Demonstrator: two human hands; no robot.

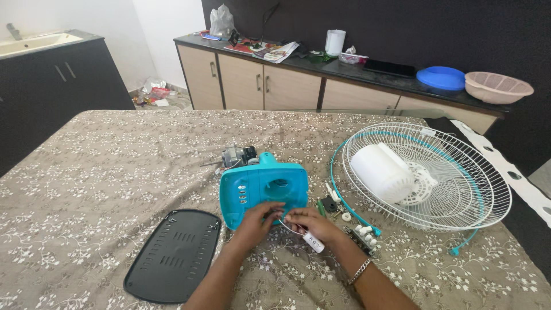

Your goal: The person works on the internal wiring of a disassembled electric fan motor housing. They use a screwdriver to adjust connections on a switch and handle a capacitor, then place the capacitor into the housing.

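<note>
Person at a table covered with a brown floral cloth [103, 172], both forearms reaching in from the near edge.

Teal fan housing [263, 192] lies on the cloth near the table's middle, flat face up, with a round opening in it and a row of small buttons down its left side. A grey motor [238, 155] with a thin shaft sticks out just behind it.

Left hand [256, 223] rests against the near edge of the housing, fingers curled onto the teal plastic; it looks closed on the edge, though how firmly I cannot tell.

Right hand [313, 225] sits just beside the left one, touching or nearly so. Its fingers are pinched shut on a small white part [313, 241] that pokes out below the hand toward the person; a thin wire loops between the two hands. A metal bracelet [359, 271] on that wrist.

Left of the hands, apart from them: a black oval base plate [174, 255], flat on the cloth, slotted.

Right of the housing: loose small parts [336, 202], white and black, scattered near a teal rim. Further right, a white wire fan guard [453, 172] lies tilted, with a white blade hub [383, 171] inside it.

Behind the table: a beige cabinet [258, 86] with a dark top carrying a blue bowl [441, 77] and a pink basket [498, 86]
</note>
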